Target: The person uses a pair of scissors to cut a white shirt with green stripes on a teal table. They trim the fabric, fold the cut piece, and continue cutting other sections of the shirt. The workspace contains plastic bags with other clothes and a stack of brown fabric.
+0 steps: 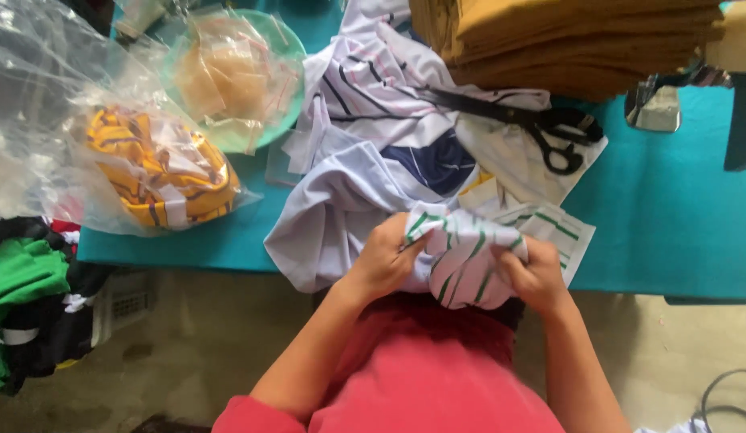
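Both hands grip a white fabric piece with green stripes [463, 258], bunched at the near edge of the teal table [670, 216]. Left hand [383, 261] closed on its left side, fingers curled in; right hand [537, 277] closed on its right side, thumb on top. The cloth sits between the two hands, partly hanging off the table edge over the red shirt [421, 377] of the person.

Containers: up and left of the left hand, a clear plastic bag [92, 160] holds yellow striped fabric pieces [160, 172]. Just beyond that, a green plastic bowl [289, 96] holds small clear zip bags of tan pieces [220, 76].

Directly beyond the hands lies a heap of white garments with dark stripes and a navy patch [373, 144], touching the held piece. Black scissors [533, 124] lie on that heap, up and right of the right hand. Farther beyond, a stack of folded mustard-brown cloth [565, 40]. Far left of the left hand, below table level, a pile of green and black clothes [28, 297].
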